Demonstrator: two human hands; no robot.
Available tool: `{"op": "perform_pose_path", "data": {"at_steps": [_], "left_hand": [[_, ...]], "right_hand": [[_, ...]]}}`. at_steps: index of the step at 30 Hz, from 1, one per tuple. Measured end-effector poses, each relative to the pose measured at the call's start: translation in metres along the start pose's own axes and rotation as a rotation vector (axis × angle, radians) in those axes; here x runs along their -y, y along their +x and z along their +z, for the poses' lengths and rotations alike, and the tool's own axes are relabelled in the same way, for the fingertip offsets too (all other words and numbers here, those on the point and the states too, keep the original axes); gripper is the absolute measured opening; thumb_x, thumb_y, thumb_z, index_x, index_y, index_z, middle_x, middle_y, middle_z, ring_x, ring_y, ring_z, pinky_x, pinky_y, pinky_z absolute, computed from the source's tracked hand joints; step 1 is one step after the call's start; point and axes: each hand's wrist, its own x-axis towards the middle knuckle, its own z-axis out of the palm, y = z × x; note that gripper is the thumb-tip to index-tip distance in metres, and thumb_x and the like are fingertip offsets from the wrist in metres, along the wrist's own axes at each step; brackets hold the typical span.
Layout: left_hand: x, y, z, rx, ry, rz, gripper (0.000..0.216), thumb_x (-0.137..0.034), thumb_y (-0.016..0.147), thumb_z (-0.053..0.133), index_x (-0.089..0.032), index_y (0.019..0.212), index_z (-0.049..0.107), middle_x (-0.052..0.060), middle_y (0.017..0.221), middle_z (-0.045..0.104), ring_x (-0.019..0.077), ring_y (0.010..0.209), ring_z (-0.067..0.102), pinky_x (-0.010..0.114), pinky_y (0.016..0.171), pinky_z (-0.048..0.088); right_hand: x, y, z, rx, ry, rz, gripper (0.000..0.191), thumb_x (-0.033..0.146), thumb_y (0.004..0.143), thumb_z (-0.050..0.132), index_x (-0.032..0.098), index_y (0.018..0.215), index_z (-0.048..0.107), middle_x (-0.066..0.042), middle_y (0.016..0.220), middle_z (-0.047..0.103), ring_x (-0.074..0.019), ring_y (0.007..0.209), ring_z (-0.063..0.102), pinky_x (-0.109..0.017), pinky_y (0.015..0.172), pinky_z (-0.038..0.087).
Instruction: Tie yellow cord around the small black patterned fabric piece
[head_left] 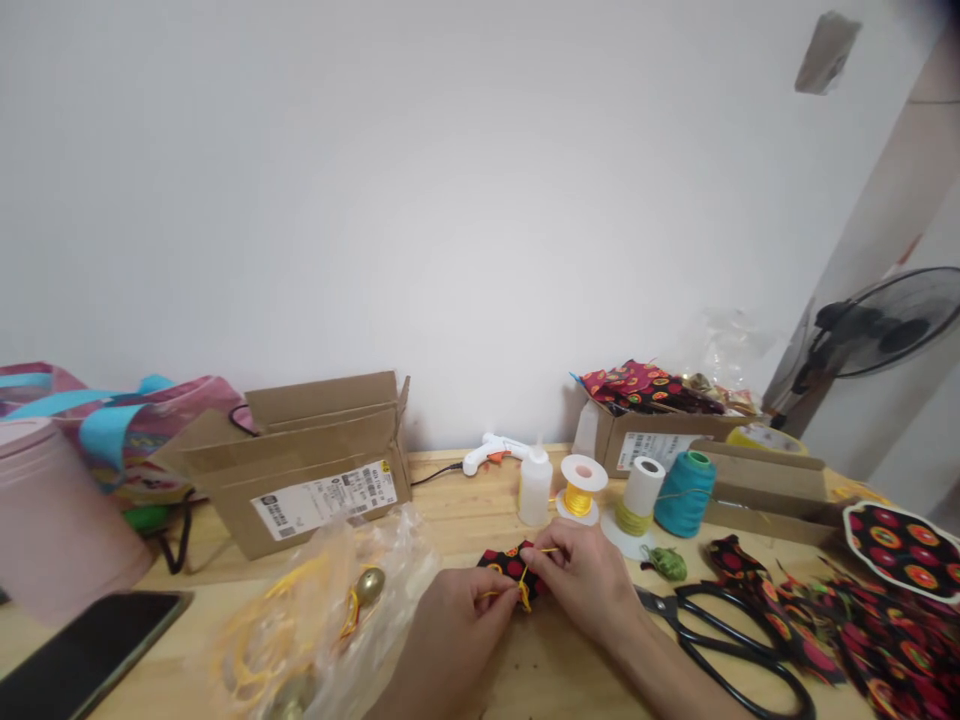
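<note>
A small piece of dark patterned fabric (491,558) with red spots lies on the table between my hands. Yellow cord (524,575) runs across it, with a loop or knot over the fabric. My left hand (459,625) pinches the cord between thumb and forefinger at the fabric's lower left. On the other side my right hand (589,575) is closed in a pinch on the cord near the fabric's upper right. Fingers cover part of the fabric, and whether the knot is tight I cannot tell. Black-handled scissors (724,620) lie just right of my right wrist.
Behind my hands stand a squeeze bottle (535,487), a yellow cord spool (577,500), a white spool (643,490) and a teal thread cone (685,493). A glue gun (495,452), cardboard box (322,480), plastic bag (405,560), phone (90,655) and fabric scraps (862,630) surround them.
</note>
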Motion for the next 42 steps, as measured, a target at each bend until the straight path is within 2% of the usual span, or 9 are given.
{"op": "perform_pose_path", "data": {"at_steps": [3, 6, 11, 15, 22, 26, 30, 35, 42], "left_hand": [[0.003, 0.0, 0.001, -0.003, 0.035, 0.019, 0.035, -0.031, 0.075, 0.037, -0.018, 0.056, 0.063, -0.004, 0.045, 0.048, 0.0111, 0.046, 0.04, 0.021, 0.045, 0.023], [0.005, 0.0, 0.001, 0.011, 0.003, 0.01, 0.032, -0.031, 0.074, 0.038, -0.019, 0.06, 0.064, -0.003, 0.05, 0.053, 0.012, 0.049, 0.044, 0.021, 0.046, 0.025], [0.01, 0.001, 0.001, -0.002, -0.025, -0.058, 0.031, -0.033, 0.071, 0.04, -0.018, 0.064, 0.066, -0.001, 0.053, 0.058, 0.0129, 0.05, 0.047, 0.021, 0.045, 0.027], [0.01, 0.002, 0.0, 0.004, -0.044, -0.059, 0.032, -0.033, 0.071, 0.04, -0.018, 0.063, 0.067, -0.001, 0.054, 0.06, 0.0128, 0.05, 0.048, 0.022, 0.047, 0.029], [0.001, 0.003, -0.005, -0.014, -0.123, -0.145, 0.027, -0.029, 0.068, 0.044, -0.015, 0.062, 0.066, 0.001, 0.057, 0.063, 0.0145, 0.055, 0.053, 0.021, 0.049, 0.033], [0.001, 0.004, -0.004, 0.0, -0.12, -0.131, 0.027, -0.029, 0.068, 0.044, -0.015, 0.062, 0.066, 0.001, 0.059, 0.064, 0.0161, 0.059, 0.054, 0.021, 0.052, 0.035], [0.007, 0.004, -0.002, -0.001, -0.125, -0.106, 0.03, -0.031, 0.069, 0.043, -0.015, 0.062, 0.067, 0.0, 0.056, 0.062, 0.0157, 0.057, 0.053, 0.021, 0.05, 0.033], [0.014, 0.008, 0.0, -0.004, -0.182, -0.143, 0.026, -0.033, 0.069, 0.046, -0.015, 0.064, 0.065, 0.001, 0.057, 0.061, 0.015, 0.055, 0.052, 0.021, 0.049, 0.033], [0.018, 0.011, 0.002, 0.03, -0.232, -0.108, 0.025, -0.033, 0.071, 0.046, -0.015, 0.074, 0.063, -0.001, 0.056, 0.057, 0.0135, 0.054, 0.049, 0.021, 0.05, 0.033]], "right_hand": [[-0.003, 0.0, 0.004, -0.01, 0.033, 0.011, 0.019, 0.033, 0.071, 0.052, 0.02, 0.059, 0.06, 0.002, 0.054, 0.053, -0.0106, 0.05, 0.044, -0.02, 0.046, 0.027], [-0.007, 0.0, 0.009, 0.0, 0.093, 0.031, 0.022, 0.035, 0.07, 0.052, 0.018, 0.059, 0.059, 0.002, 0.05, 0.049, -0.0102, 0.047, 0.04, -0.02, 0.043, 0.026], [-0.009, 0.002, 0.012, 0.106, 0.369, 0.151, 0.03, 0.039, 0.069, 0.051, 0.015, 0.052, 0.053, 0.003, 0.045, 0.042, -0.0085, 0.043, 0.034, -0.019, 0.04, 0.025], [-0.007, 0.004, 0.013, 0.111, 0.524, 0.199, 0.029, 0.038, 0.067, 0.051, 0.014, 0.051, 0.049, 0.002, 0.047, 0.044, -0.008, 0.044, 0.036, -0.019, 0.041, 0.027], [-0.006, 0.001, 0.014, 0.043, 0.338, 0.082, 0.028, 0.035, 0.071, 0.049, 0.014, 0.054, 0.055, 0.002, 0.047, 0.047, -0.0083, 0.044, 0.039, -0.018, 0.041, 0.028], [0.0, -0.001, 0.012, 0.097, 0.391, 0.113, 0.026, 0.033, 0.071, 0.05, 0.014, 0.054, 0.054, 0.003, 0.045, 0.045, -0.0075, 0.042, 0.036, -0.018, 0.039, 0.026], [0.005, -0.002, 0.011, 0.094, 0.437, 0.113, 0.025, 0.031, 0.069, 0.051, 0.014, 0.052, 0.053, 0.004, 0.045, 0.04, -0.0066, 0.041, 0.032, -0.018, 0.039, 0.024], [0.005, -0.002, 0.011, 0.088, 0.433, 0.106, 0.026, 0.032, 0.069, 0.051, 0.013, 0.051, 0.052, 0.005, 0.044, 0.036, -0.006, 0.042, 0.028, -0.017, 0.039, 0.02], [0.006, -0.001, 0.009, 0.072, 0.376, 0.071, 0.025, 0.03, 0.069, 0.05, 0.013, 0.051, 0.054, 0.004, 0.044, 0.039, -0.0064, 0.043, 0.031, -0.017, 0.039, 0.021]]}}
